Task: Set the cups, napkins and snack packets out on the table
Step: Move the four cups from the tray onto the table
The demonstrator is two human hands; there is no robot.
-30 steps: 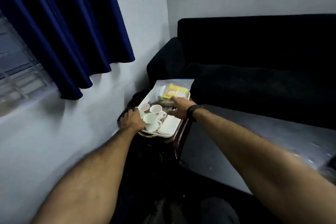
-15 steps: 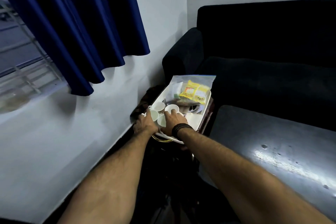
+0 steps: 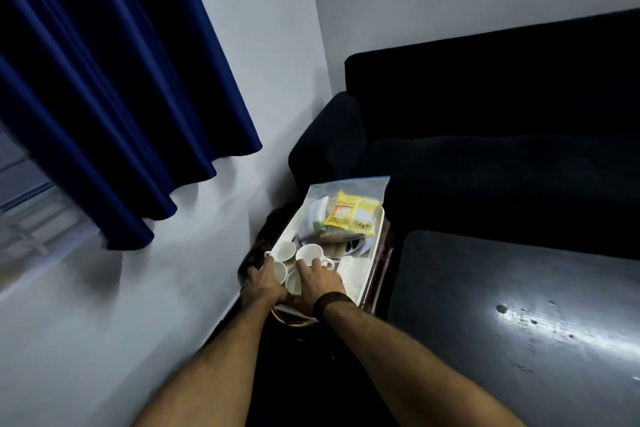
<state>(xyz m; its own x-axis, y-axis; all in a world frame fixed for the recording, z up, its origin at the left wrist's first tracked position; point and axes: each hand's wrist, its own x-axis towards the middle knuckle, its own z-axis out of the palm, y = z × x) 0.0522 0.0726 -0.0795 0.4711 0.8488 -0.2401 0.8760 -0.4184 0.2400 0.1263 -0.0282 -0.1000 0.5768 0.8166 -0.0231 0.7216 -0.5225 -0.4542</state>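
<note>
We are reaching both hands into the tray (image 3: 375, 246): our left hand (image 3: 264, 282) and right hand (image 3: 320, 282) are resting spread-fingered on the cups (image 3: 310, 253), gripping nothing we can confirm. The yellow packets (image 3: 353, 215) are lying bagged at the far end, their print unreadable.

Dim room, cool cast. Hard glare streak on dark counter (image 3: 540, 319) right of right hand (image 3: 320, 282). Sofa (image 3: 502, 135) beyond hands nearly black. Motion blur, wide-angle bending at window (image 3: 31, 218) far left.

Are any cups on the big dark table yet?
No, the white cups all sit in the tray, and the dark table has none.
</note>
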